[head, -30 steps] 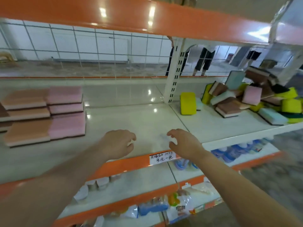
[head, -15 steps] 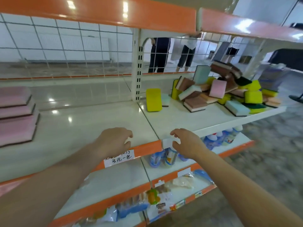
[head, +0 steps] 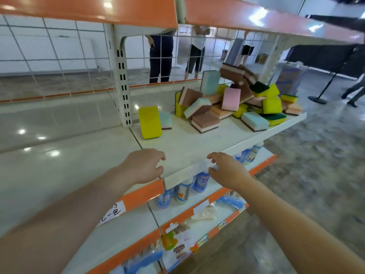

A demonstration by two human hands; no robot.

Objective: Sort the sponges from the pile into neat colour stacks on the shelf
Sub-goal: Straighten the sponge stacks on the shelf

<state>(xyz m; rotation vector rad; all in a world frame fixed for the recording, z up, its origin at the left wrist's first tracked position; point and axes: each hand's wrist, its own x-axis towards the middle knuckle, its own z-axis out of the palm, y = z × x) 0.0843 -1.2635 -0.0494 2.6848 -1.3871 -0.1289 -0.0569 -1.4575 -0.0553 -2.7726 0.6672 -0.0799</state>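
Nearest the camera, 2 bare forearms reach forward over the front edge of the shelf (head: pixel 189 151). The left hand (head: pixel 143 166) hovers at the lip where the orange price strip (head: pixel 142 194) ends, its fingers loosely curled and holding nothing. The right hand (head: pixel 227 171) sits just beside it at the same edge, fingers also loosely bent and gripping nothing — its fingertips look close to a small white tag (head: pixel 203 166) on the shelf front, though contact cannot be told.

Below the hands, a lower shelf carries blue-and-white bottles (head: pixel 183 191), and the one under that holds plastic-wrapped packs (head: pixel 183 248). A handwritten price label (head: pixel 113 212) sticks to the orange strip at the left.

Further in on the shelf, 1 yellow sponge (head: pixel 150 122) stands upright on its edge, with a pale blue sponge (head: pixel 165 120) just behind it, touching or nearly so. To the right lies the pile of sponges (head: pixel 237 101) — brown, peach, pink, pale blue and yellow-and-green ones tumbled against each other, some tilted, some flat. A brown layered sponge (head: pixel 205 122) and a pale blue one with a dark base (head: pixel 254 121) lie flat at the front of the heap.

Behind stands a white slotted upright post (head: pixel 121 80) and a wire grid back panel (head: pixel 59 56). Through the grid, the legs of 2 people (head: pixel 161 60) show on the far side.
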